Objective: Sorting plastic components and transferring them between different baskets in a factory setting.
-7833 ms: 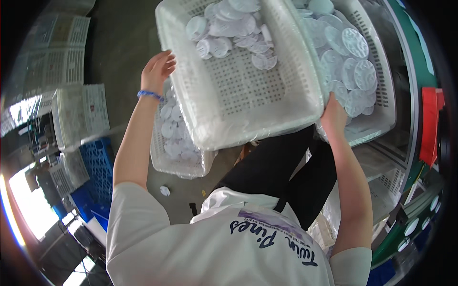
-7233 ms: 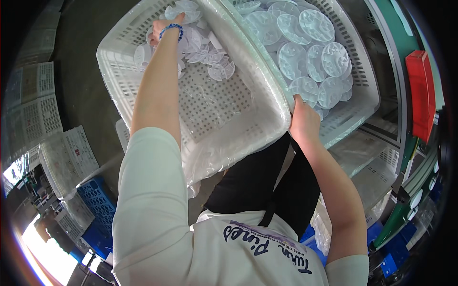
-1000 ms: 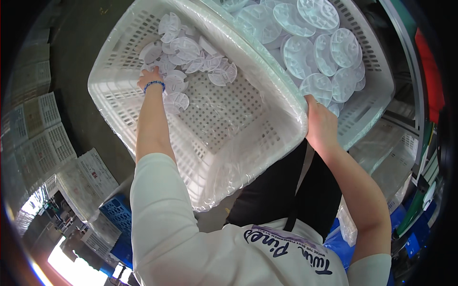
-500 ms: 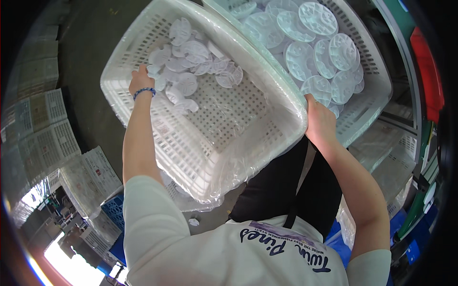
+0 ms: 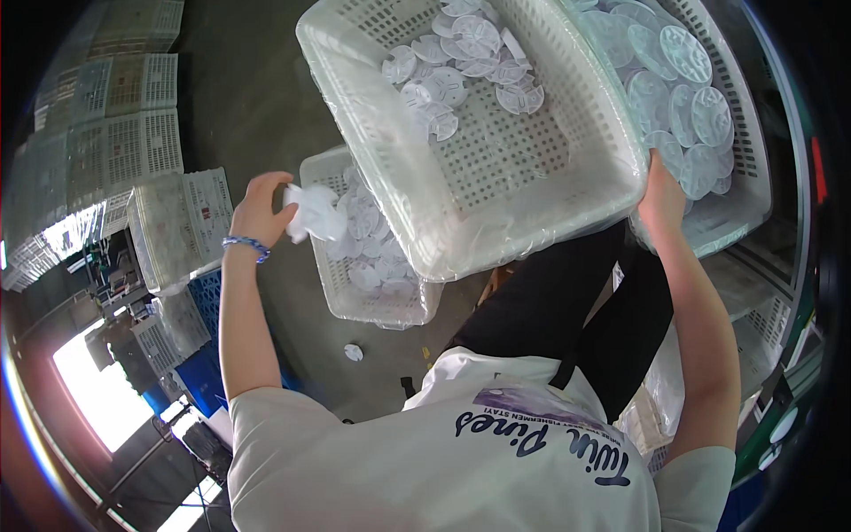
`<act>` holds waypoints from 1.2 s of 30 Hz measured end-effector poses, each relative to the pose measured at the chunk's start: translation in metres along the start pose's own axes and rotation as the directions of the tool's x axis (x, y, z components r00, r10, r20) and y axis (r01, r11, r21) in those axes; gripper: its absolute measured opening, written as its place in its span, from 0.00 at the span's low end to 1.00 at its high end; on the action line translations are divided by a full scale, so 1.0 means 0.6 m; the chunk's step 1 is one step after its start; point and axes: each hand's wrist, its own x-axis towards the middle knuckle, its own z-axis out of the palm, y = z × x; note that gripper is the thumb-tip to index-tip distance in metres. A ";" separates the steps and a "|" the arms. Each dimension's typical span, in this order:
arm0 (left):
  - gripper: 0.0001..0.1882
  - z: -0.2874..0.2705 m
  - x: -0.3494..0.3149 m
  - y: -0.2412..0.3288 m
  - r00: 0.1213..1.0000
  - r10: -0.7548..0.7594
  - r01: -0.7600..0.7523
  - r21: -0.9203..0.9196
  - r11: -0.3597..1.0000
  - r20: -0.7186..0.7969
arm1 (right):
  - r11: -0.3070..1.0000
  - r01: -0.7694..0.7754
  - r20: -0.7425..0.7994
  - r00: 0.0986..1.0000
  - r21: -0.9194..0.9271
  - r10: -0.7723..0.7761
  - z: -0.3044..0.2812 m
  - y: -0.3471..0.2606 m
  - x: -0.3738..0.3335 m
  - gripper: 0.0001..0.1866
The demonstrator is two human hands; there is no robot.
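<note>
My left hand, a blue bracelet at its wrist, is out to the left with thumb and fingers apart. Right at its fingertips is a motion-blurred clump of white plastic pieces; whether it still touches them is unclear. Below and beside the clump, a smaller white basket holds many similar pieces. My right hand grips the near right corner of a large, tilted white basket lined with clear film. Inside that basket, translucent round plastic pieces are heaped toward the far end.
Another white basket, full of larger clear discs, stands at the right. Stacked white crates line the left. One loose piece lies on the floor. A metal frame rises at far right.
My left hand has come out of the large basket and down to the left, with white pieces at its fingertips. In the picture the large basket sits higher and further right, uncovering the smaller basket.
</note>
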 end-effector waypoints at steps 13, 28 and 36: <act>0.44 0.303 0.378 0.220 0.940 0.195 -0.284 0.322 0.903 0.280 | 1.000 -0.003 -0.019 1.000 0.002 0.003 -0.001 -0.006 -0.005 0.19; 0.19 0.348 0.412 0.221 0.928 0.233 -0.329 0.349 0.878 0.291 | 0.998 0.017 0.018 1.000 0.052 -0.018 -0.003 -0.007 0.000 0.20; 0.23 0.115 0.263 0.190 0.970 0.220 -0.090 -0.686 0.722 0.104 | 1.000 -0.002 0.002 1.000 -0.018 0.002 -0.013 -0.011 -0.010 0.17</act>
